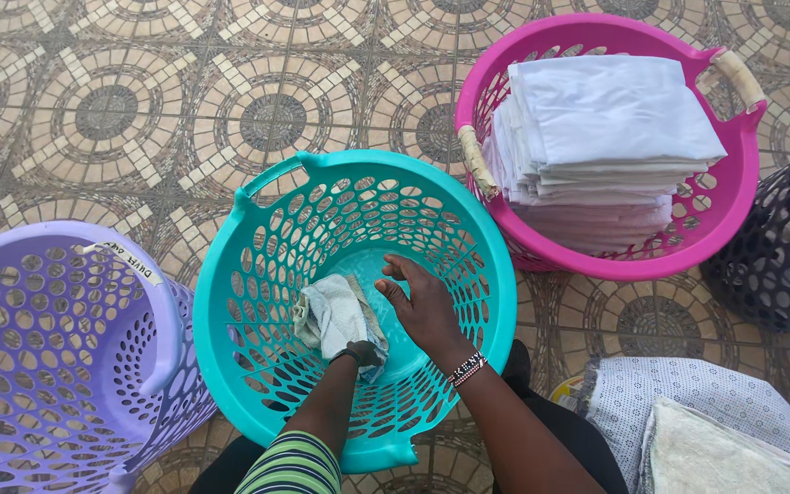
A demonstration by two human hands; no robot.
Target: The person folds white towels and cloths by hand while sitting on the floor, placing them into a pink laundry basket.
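Head view looks straight down into a round teal plastic basket [267,265], its walls pierced with oval holes, standing on a floor [139,101] of patterned tiles laid in circles of small beige and brown pieces. At the basket's bottom lies a crumpled pale cloth [333,316], soft and terry-like. Left hand [361,352] reaches down onto the cloth's lower edge; its fingers are hidden beneath the wrist, so whether its grip has closed on the cloth cannot be told. Right hand [422,304] rests just beside the cloth, fingers loosely curled and holding nothing, a beaded bracelet at the wrist. Beside the teal one stands a lilac perforated basket [48,348], and a pink basket [733,197] carries a neat stack of folded white fabric [605,119].
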